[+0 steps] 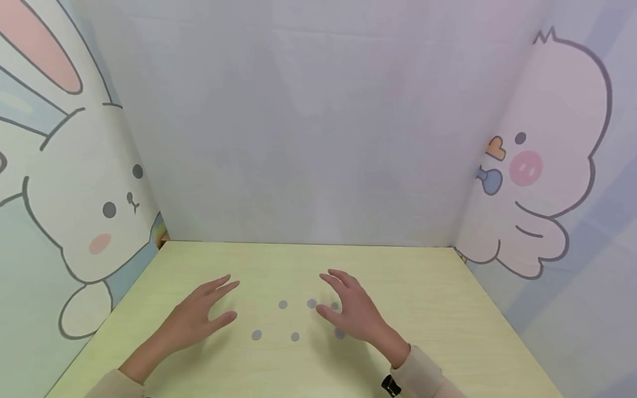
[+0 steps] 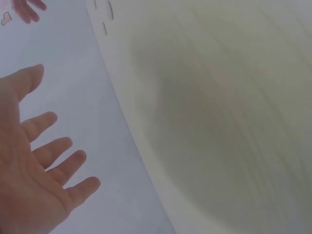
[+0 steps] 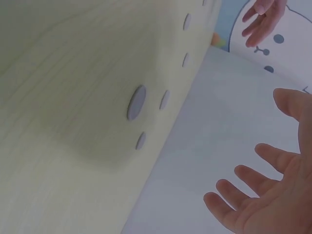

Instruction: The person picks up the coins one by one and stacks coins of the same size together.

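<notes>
Several small grey discs lie flat on a pale yellow wood-grain table (image 1: 408, 287), in two loose rows. At the left end of the near row is one disc (image 1: 256, 335); the far row's left one (image 1: 283, 304) lies behind it. My left hand (image 1: 194, 318) hovers over the table to the left of the discs, fingers spread and holding nothing. Above the right-hand discs, my right hand (image 1: 355, 309) is also raised with spread fingers, and it partly overlaps a disc (image 1: 335, 305) in the head view. Beneath it, the right wrist view shows a larger-looking disc (image 3: 136, 103).
A plain pale cloth (image 1: 308, 132) stands behind the table. Printed side panels carry a rabbit (image 1: 84, 221) on the left and a chick-like figure (image 1: 557, 121) on the right. A black band or device (image 1: 391, 385) shows by the right cuff.
</notes>
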Demonstrator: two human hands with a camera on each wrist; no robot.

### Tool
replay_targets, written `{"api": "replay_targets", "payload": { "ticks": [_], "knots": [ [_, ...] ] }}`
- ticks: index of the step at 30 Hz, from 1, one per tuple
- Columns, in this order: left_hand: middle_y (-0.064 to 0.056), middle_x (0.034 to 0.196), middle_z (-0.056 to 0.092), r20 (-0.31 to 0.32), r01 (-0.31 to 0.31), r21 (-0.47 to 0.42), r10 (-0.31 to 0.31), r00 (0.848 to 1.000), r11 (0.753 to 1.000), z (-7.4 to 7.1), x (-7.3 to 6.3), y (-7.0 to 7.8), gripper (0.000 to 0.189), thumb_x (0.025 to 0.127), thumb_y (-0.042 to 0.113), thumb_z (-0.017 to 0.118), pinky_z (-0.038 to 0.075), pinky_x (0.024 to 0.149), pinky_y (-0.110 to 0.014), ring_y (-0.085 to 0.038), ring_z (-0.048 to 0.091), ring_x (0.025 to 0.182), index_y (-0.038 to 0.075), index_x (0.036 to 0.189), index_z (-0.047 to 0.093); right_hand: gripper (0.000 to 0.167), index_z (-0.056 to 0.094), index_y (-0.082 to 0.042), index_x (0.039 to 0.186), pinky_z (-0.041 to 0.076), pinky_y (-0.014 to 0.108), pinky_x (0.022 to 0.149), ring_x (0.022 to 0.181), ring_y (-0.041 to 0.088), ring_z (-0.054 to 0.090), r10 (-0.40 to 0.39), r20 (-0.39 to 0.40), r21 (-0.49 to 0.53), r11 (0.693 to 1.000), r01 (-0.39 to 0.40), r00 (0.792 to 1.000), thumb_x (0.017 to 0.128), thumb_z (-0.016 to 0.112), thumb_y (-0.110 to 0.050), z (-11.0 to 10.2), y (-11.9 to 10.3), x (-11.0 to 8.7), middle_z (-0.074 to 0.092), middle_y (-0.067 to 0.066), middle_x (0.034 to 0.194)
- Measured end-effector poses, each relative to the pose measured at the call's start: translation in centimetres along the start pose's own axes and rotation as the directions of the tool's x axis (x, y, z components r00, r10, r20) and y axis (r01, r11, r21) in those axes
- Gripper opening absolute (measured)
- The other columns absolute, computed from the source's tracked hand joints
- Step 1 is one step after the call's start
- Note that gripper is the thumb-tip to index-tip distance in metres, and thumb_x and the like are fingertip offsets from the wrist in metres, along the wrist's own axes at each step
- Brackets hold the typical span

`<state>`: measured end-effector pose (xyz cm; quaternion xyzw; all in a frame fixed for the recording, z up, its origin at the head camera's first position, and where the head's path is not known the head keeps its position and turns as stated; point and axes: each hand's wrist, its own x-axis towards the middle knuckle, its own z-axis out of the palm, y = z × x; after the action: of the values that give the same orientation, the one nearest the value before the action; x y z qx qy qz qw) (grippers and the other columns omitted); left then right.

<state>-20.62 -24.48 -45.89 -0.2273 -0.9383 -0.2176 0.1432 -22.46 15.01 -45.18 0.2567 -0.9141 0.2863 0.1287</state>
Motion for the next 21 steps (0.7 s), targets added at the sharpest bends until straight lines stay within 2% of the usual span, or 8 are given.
{"api": "replay_targets", "payload": {
  "ticks": [4, 13, 21],
  "knots": [
    [-0.011, 0.156, 0.056, 0.015, 0.016, -0.02, -0.015, 1.0, 1.0, 0.3, -0.1, 0.2, 0.061, 0.098, 0.046, 0.076, 0.05, 0.101, -0.066, -0.041, 0.052, 0.141, 0.02, 0.151, 0.06, 0.061, 0.059, -0.015, 0.15, 0.05, 0.059, 0.104, 0.141, 0.037, 0.052, -0.024, 0.017, -0.009, 1.0, 0.024, 1.0, 0.097, 0.077, -0.039, 0.6, -0.6, 0.1, 0.055, 0.011, 0.154],
    [-0.01, 0.149, 0.061, 0.033, 0.022, -0.041, -0.021, 0.999, 0.999, 1.2, -0.1, 0.4, 0.056, 0.096, 0.043, 0.079, 0.05, 0.101, -0.065, -0.041, 0.055, 0.137, 0.019, 0.144, 0.066, 0.053, 0.065, -0.019, 0.144, 0.053, 0.045, 0.102, 0.129, 0.022, 0.059, -0.034, 0.097, -0.031, 0.999, 0.037, 0.995, 0.096, 0.076, -0.038, 2.4, -1.3, 0.4, 0.062, -0.005, 0.141],
    [-0.007, 0.141, 0.067, 0.081, 0.032, -0.038, -0.029, 0.996, 0.999, 1.6, -0.3, 0.8, 0.051, 0.094, 0.041, 0.082, 0.05, 0.104, -0.062, -0.038, 0.06, 0.132, 0.018, 0.137, 0.071, 0.049, 0.068, -0.02, 0.14, 0.054, 0.039, 0.097, 0.122, 0.019, 0.062, -0.04, 0.163, -0.034, 0.998, 0.046, 0.986, 0.095, 0.076, -0.037, 4.0, -2.0, 0.9, 0.065, -0.006, 0.135]
  ]
}}
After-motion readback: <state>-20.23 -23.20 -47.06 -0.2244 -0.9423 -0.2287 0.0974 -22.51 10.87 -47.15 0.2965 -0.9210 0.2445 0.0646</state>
